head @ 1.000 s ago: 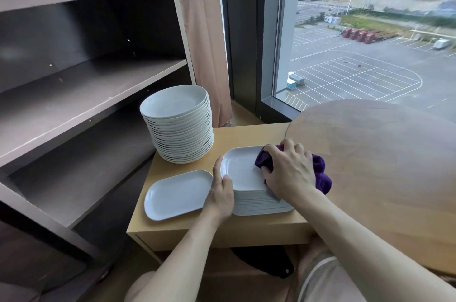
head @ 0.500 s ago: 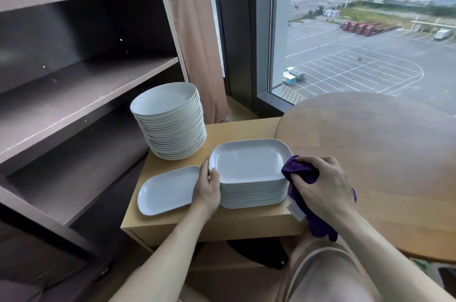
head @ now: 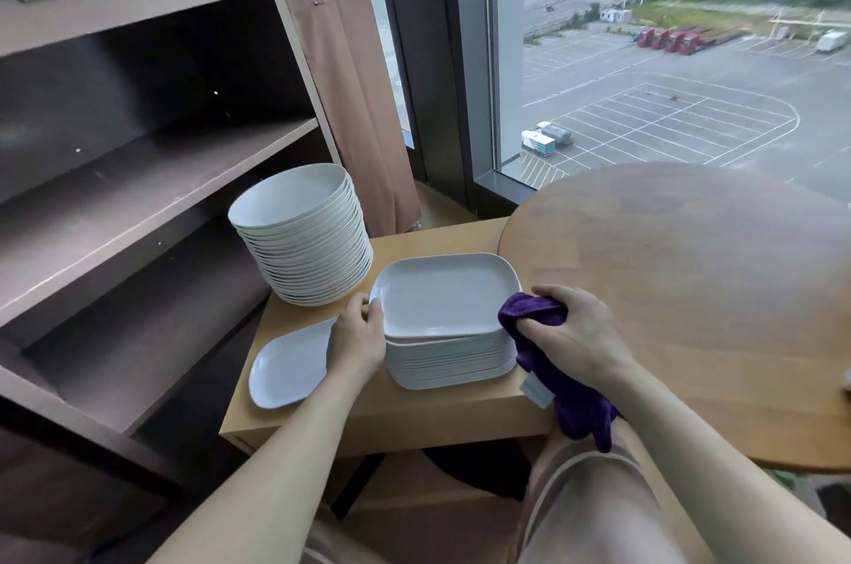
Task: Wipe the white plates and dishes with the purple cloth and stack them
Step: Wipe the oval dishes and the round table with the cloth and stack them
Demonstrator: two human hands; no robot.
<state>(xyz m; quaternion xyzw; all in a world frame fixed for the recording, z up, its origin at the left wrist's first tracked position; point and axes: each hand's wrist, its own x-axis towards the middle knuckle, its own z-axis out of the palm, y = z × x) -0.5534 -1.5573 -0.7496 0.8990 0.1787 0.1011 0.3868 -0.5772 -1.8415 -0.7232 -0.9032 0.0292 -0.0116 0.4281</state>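
A stack of white rectangular plates [head: 444,296] stands on the small wooden table [head: 414,407]. My left hand [head: 357,340] grips the left edge of the top plate, which is tilted up slightly off the stack. My right hand [head: 573,335] holds the bunched purple cloth [head: 548,356] at the stack's right side, the cloth hanging down past the table edge. One single rectangular plate [head: 288,367] lies flat to the left of the stack. A tall stack of round white dishes [head: 306,236] stands behind it.
A brown metal shelf unit [head: 138,176] with bare shelves stands at the left. A round wooden table [head: 700,301] adjoins at the right. A tan curtain [head: 354,102] and a window are behind. My knees are below the table edge.
My right hand has drawn the cloth off the top plate to the stack's right side. My left hand stays on the left edge, and the top plate now sits slightly raised.
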